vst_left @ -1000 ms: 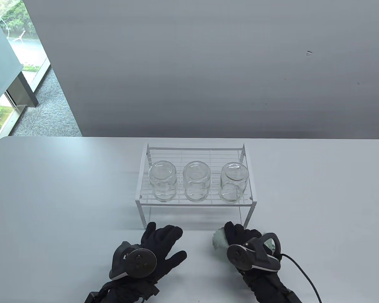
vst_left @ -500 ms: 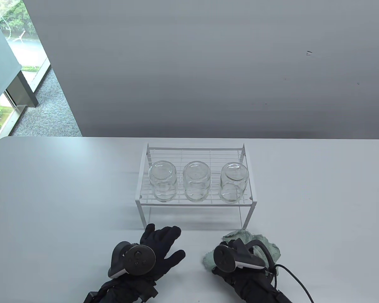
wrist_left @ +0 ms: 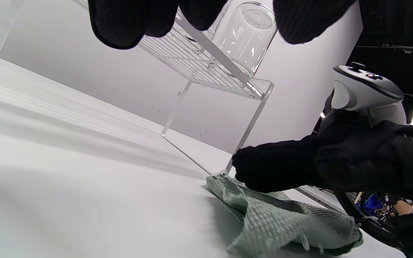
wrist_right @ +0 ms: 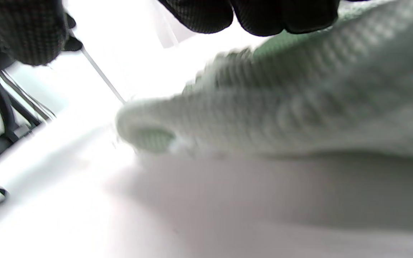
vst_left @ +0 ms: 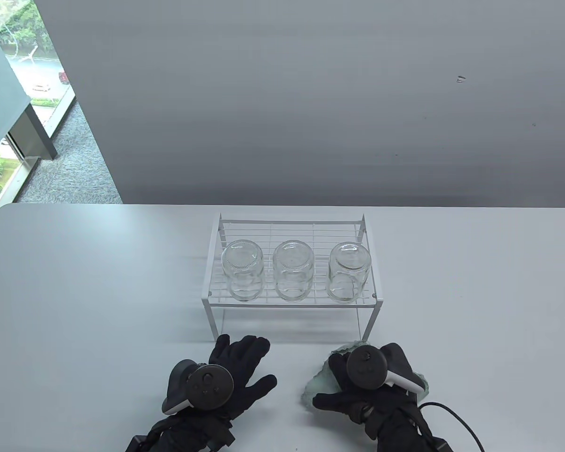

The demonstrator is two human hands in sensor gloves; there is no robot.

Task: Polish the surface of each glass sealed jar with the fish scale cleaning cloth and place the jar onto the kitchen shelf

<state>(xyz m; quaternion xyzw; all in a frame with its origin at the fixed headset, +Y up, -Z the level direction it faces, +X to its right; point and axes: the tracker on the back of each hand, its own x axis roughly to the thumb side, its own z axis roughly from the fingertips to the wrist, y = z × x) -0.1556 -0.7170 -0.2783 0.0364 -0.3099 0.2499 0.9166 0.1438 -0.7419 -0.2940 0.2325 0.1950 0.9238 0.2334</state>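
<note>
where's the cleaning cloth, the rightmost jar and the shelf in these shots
cleaning cloth (wrist_left: 281,222): left wrist view, on its crumpled textured middle.
rightmost jar (vst_left: 348,273): table view, on its glass side wall.
shelf (vst_left: 289,303): table view, on the white front rail.

Right hand (wrist_left: 299,165) over crumpled cloth (wrist_left: 281,222)

A broad, pale grey-white table with rounded corners (vst_left: 75,282) is being backed by a plain grey wall (vst_left: 310,94). At the left, speckled grey carpet (vst_left: 70,160) is being shown beside a tall window (vst_left: 9,155), through which green trees are being seen.
</note>
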